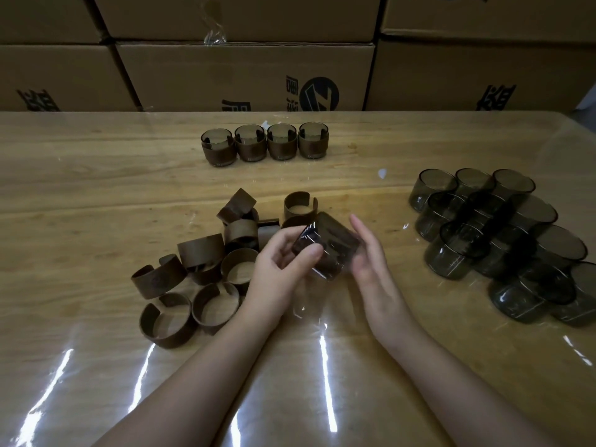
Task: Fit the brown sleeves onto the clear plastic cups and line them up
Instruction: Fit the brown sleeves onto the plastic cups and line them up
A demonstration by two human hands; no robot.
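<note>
Observed on the wooden worktop [96, 195], under a glossy clear film: one cup [329, 246] held tilted above the surface at centre, with a brown sleeve apparently around it. The left hand [280, 269] grips its near edge with thumb and curled fingers. The right hand [371, 262] lies with straight fingers flat against its right side. A loose pile of brown sleeves [200, 262] sits just beside the left hand, some behind the held cup. A cluster of bare cups [496, 240] stands well apart to the right. Four sleeved cups [265, 142] stand in a row, touching, at the far side. Cardboard boxes [245, 72] are stacked behind.
</note>
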